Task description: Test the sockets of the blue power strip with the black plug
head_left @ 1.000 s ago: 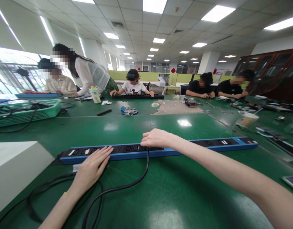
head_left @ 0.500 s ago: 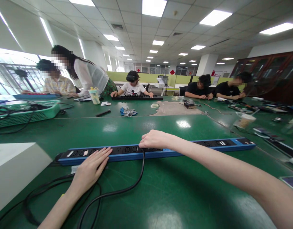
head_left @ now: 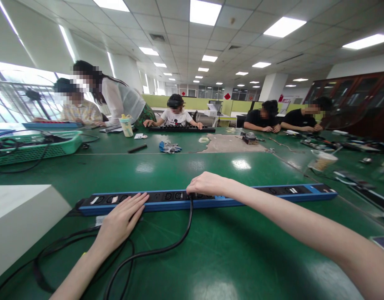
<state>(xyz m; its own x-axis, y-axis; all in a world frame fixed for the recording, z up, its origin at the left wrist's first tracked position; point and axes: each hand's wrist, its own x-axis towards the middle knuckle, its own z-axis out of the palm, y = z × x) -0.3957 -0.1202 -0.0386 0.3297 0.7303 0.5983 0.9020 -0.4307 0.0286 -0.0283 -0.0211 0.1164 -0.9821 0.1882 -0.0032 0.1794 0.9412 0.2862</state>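
Observation:
A long blue and black power strip [head_left: 273, 193] lies across the green table [head_left: 210, 254] in front of me. My left hand [head_left: 120, 221] rests flat, fingers stretched, with its fingertips on the strip's left part. My right hand [head_left: 207, 184] is closed over a plug at the strip's middle, where a black cable [head_left: 154, 252] leaves the strip and curves toward me. More black cable loops lie at the lower left.
A white box [head_left: 20, 216] sits at the left. A green basket [head_left: 38, 148] of cables stands behind it. Several people sit or lean at the far tables with other strips. A cup [head_left: 322, 160] and a phone [head_left: 382, 243] lie to the right.
Both hands stay on the strip. Only the view has shifted slightly.

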